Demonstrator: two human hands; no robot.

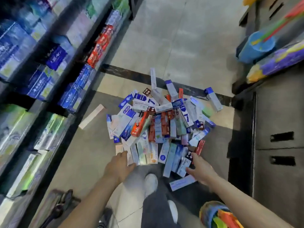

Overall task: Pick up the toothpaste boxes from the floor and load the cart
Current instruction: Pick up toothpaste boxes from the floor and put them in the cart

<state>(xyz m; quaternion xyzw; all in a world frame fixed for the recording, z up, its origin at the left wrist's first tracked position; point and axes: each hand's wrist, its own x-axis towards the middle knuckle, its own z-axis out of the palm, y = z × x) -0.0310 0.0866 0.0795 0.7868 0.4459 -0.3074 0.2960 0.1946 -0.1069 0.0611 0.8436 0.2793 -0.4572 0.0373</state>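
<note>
A heap of toothpaste boxes (pixel 162 122) in white, blue, red and green lies on the tiled floor in the aisle. One pale pink box (pixel 92 116) lies apart to the left of the heap, and a white box (pixel 182 182) lies near my right foot. My left hand (pixel 120 165) reaches the near left edge of the heap, fingers apart, touching the nearest boxes. My right hand (pixel 199 169) reaches the near right edge, fingers spread against the boxes there. Neither hand holds a box. No cart is in view.
Shelves (pixel 49 66) stocked with boxed toothpaste run along the left. A dark cabinet (pixel 278 129) stands on the right with coloured goods on top. My white shoes (pixel 150 183) stand just before the heap. A colourful object (pixel 217 214) sits at the bottom right.
</note>
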